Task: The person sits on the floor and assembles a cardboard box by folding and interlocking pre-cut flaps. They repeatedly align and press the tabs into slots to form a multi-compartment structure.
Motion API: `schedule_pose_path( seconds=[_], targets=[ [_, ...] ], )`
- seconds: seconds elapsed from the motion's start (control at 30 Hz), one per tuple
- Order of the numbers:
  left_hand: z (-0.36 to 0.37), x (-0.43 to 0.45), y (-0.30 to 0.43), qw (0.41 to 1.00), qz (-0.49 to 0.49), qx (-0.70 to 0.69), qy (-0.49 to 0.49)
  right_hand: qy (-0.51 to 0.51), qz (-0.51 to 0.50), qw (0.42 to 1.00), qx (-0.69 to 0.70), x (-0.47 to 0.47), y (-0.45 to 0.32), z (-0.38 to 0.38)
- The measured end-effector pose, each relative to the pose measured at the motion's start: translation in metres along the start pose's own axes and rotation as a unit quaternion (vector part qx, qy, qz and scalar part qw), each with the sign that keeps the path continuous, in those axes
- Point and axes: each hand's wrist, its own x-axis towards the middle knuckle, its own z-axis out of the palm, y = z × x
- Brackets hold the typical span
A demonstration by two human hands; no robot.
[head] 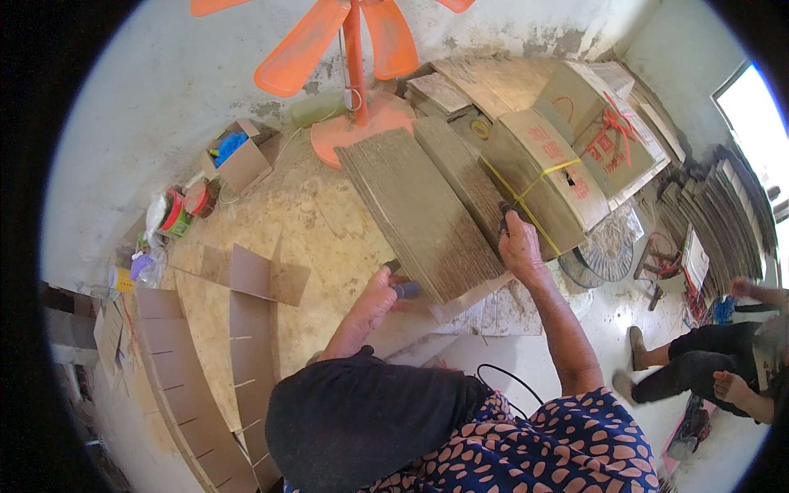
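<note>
A wide stack of dusty cardboard sheets (pixel 425 203) lies aslant on the table before me, with a narrower cardboard stack (pixel 462 179) along its right side. My left hand (pixel 373 299), dark covers on some fingers, is at the wide stack's near left edge. At the right, my right hand (pixel 523 243) has its covered fingertips by the narrow stack's near end, beside a carton (pixel 524 166) tied with yellow strap. The two stacks lie between my hands. How firmly either hand grips cannot be seen, since some fingertips are hidden.
An orange fan (pixel 357 117) stands behind the stacks. Slotted cardboard strips (pixel 253 345) stand at the left, near jars (pixel 175 212) and a small open box (pixel 237 160). Another carton (pixel 607 135) sits farther right. A person (pixel 709 363) sits at the right edge.
</note>
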Motion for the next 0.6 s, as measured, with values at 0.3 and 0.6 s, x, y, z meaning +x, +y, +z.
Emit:
schedule_pose_path(
  seconds=[0.3, 0.6],
  targets=[
    [-0.001, 0.002, -0.003, 0.999, -0.011, 0.03, 0.01, -0.009, -0.001, 1.0, 0.025, 0.007, 0.015, 0.002],
    [-0.006, 0.005, -0.006, 0.999, -0.008, 0.046, 0.012, -0.083, 0.023, 0.996, 0.023, 0.013, 0.011, -0.001]
  ],
)
